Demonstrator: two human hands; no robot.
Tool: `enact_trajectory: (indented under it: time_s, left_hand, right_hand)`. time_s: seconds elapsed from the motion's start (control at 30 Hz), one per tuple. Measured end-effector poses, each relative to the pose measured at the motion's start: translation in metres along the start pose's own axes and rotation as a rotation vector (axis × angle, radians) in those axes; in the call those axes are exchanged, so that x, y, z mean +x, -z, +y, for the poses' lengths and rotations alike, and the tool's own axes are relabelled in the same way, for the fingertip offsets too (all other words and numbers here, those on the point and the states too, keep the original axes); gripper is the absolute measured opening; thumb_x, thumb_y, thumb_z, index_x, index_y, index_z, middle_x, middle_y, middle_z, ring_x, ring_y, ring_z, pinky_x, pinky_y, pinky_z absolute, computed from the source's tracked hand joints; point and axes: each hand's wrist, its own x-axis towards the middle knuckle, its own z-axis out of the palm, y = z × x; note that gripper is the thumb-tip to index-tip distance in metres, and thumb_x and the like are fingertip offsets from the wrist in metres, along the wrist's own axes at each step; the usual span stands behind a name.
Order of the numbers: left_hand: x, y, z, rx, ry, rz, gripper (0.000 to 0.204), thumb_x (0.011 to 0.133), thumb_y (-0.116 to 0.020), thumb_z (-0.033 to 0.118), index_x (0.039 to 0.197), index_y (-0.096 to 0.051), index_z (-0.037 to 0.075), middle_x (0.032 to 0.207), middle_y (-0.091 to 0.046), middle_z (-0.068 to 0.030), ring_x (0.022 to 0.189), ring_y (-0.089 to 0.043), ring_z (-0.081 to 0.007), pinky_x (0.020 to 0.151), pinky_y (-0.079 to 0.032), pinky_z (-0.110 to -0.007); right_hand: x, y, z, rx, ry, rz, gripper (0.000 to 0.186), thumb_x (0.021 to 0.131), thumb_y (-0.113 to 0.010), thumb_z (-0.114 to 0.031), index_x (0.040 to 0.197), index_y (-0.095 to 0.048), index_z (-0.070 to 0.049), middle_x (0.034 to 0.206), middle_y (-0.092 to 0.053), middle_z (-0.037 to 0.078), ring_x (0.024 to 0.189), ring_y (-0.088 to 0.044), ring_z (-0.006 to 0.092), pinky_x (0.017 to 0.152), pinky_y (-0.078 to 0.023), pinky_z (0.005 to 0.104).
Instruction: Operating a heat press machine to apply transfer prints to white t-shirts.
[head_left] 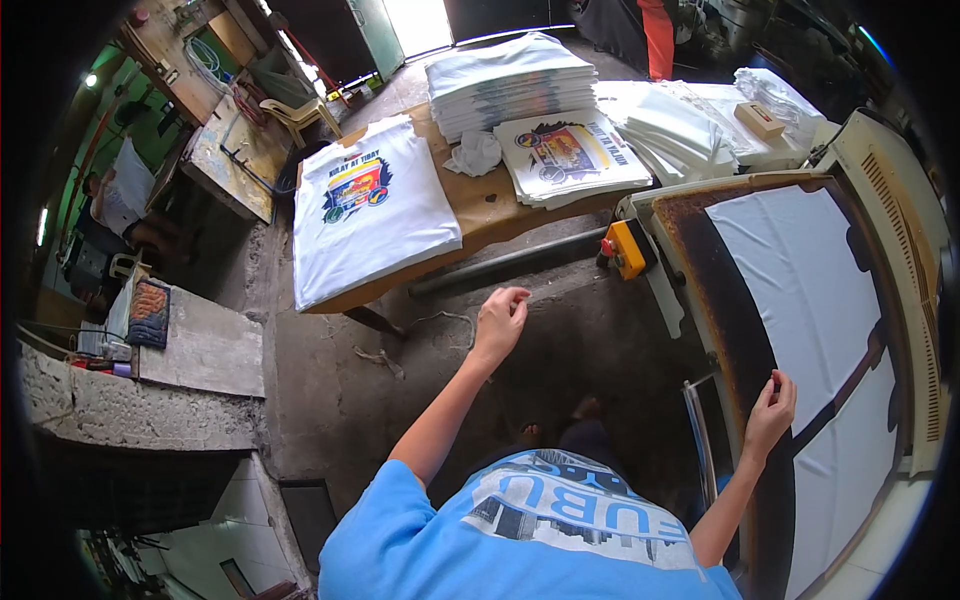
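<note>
My left hand (502, 322) hangs in the air over the floor, in front of the table, its fingers loosely curled with nothing seen in them. At the right, my right hand (770, 408) is above the dark near edge of a large heat press (690, 230), fingers bent together and no held thing visible. Just beyond it, white cloth (800, 270) lies spread over the press bed, with a few creases. A white T-shirt (375, 225) with a colourful print lies flat at the table's left end. Neither hand visibly touches cloth.
The wooden table (478, 212) bears a tall stack of folded white shirts (510, 85), printed sheets (570, 155), a crumpled white cloth (473, 154) and a small cardboard box (759, 120). A yellow switch box (627, 248) with a red button sits beside the press. Another person (125, 190) is far left.
</note>
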Motion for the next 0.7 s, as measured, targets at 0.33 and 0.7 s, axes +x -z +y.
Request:
enact_trajectory:
  time_s: [0.33,0.7]
  left_hand:
    - [0.182,-0.071,-0.018,0.356,-0.171,0.014,0.041,0.072,-0.056,0.018,0.110,-0.047,0.003,0.105,-0.052,-0.0160,0.099,-0.050,-0.0295,0.084,-0.039,-0.037]
    - [0.299,-0.167,-0.080,0.620,0.079,-0.380,0.071,0.074,-0.058,0.029,0.130,-0.021,0.006,0.133,-0.025,-0.0173,0.124,-0.023,-0.0290,0.096,-0.021,-0.053]
  right_hand:
    - [0.082,-0.067,-0.004,-0.015,-0.035,0.105,0.013,0.082,-0.047,-0.002,0.092,-0.055,0.000,0.083,-0.055,0.009,0.067,-0.053,0.0195,0.054,-0.042,0.0272]
    - [0.158,-0.123,-0.042,0.037,-0.033,0.151,0.010,0.082,-0.046,0.000,0.088,-0.055,0.001,0.082,-0.056,0.009,0.068,-0.054,0.0203,0.057,-0.043,0.0281]
